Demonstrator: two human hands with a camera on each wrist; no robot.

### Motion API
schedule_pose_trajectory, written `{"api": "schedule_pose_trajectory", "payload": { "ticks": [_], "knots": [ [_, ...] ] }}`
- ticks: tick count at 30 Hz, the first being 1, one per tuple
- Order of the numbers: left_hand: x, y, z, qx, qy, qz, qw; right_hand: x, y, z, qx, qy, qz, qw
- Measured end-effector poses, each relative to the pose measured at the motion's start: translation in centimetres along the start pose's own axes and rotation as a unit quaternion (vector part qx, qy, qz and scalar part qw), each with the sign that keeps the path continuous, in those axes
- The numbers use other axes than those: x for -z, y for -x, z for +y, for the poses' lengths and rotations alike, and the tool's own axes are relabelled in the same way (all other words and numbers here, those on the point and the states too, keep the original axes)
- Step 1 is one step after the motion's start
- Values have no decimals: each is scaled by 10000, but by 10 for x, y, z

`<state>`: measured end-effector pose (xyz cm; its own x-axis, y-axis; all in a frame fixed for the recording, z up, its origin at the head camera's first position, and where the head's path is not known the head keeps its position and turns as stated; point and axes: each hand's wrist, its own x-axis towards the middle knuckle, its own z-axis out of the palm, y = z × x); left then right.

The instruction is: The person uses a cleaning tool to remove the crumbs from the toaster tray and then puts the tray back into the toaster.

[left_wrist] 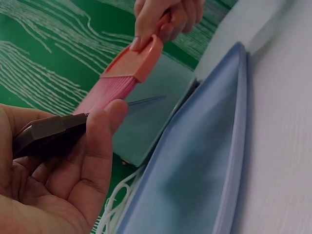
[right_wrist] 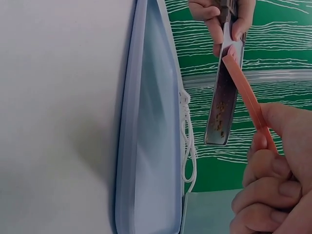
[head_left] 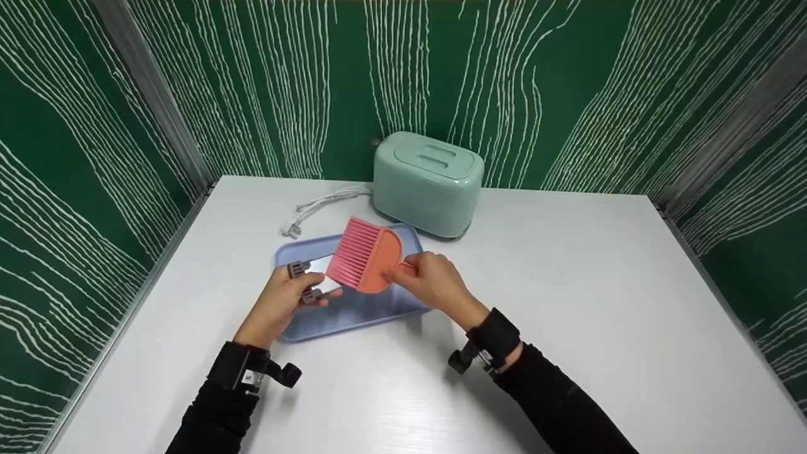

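My left hand (head_left: 280, 301) pinches the dark grey end of a narrow metal crumb tray (right_wrist: 214, 97), thumb on top. Small brown crumbs (right_wrist: 220, 117) lie near its far end, as the right wrist view shows. An orange brush (head_left: 382, 265) with pink bristles (head_left: 354, 250) is in my right hand (head_left: 441, 285), its handle held between thumb and curled fingers. The bristles reach into the crumb tray close to the left thumb and hide part of it in the head view. Both things are above a shallow blue tray (head_left: 353, 318) on the table.
A mint-green toaster (head_left: 422, 189) stands at the back, just behind the blue tray. Its white cord and plug (head_left: 293, 227) lie to its left. Green walls (head_left: 353, 113) with white lines enclose the white table (head_left: 599, 302) at the back and sides.
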<state>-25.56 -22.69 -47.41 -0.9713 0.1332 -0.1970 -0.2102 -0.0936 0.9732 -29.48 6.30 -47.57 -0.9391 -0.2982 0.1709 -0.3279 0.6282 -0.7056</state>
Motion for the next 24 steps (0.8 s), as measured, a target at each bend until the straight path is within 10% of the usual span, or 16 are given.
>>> {"api": "schedule_pose_trajectory", "payload": {
  "ticks": [24],
  "knots": [
    [-2,-1,4,-151,-247,111,9995,-1,-4,10,25,827,177,9964]
  ]
}}
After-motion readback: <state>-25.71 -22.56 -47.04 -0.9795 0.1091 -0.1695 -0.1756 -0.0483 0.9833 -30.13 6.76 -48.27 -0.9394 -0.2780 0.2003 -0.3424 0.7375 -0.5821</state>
